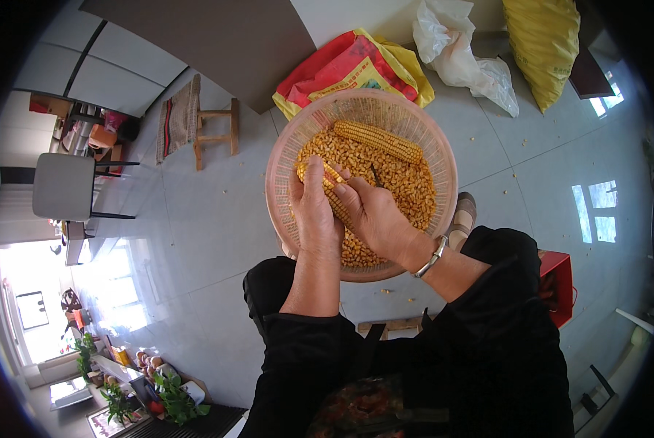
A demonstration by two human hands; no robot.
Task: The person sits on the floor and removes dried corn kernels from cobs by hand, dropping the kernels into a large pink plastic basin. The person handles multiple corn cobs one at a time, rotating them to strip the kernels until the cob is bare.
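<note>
Both my hands are on one ear of dried yellow corn [332, 201] above a pink plastic basket [446, 169]. My left hand [317, 211] wraps the ear from the left, thumb along its upper side. From the right, my right hand [375, 214] grips the same ear, its thumb pressed on the kernels; a silver bracelet circles that wrist. Loose corn kernels [409, 194] cover the basket's bottom. A second whole ear of corn [379, 140] rests on them near the far rim. A dark thin tool [376, 174] partly shows beyond my right hand; its kind is unclear.
Behind the basket lies a red and yellow printed sack [348, 65]. White plastic bags [463, 52] and a full yellow sack [545, 52] are at the upper right. A red box [557, 287] stands by my right leg. A wooden stool [217, 131] is at the left. Stray kernels dot the tiles.
</note>
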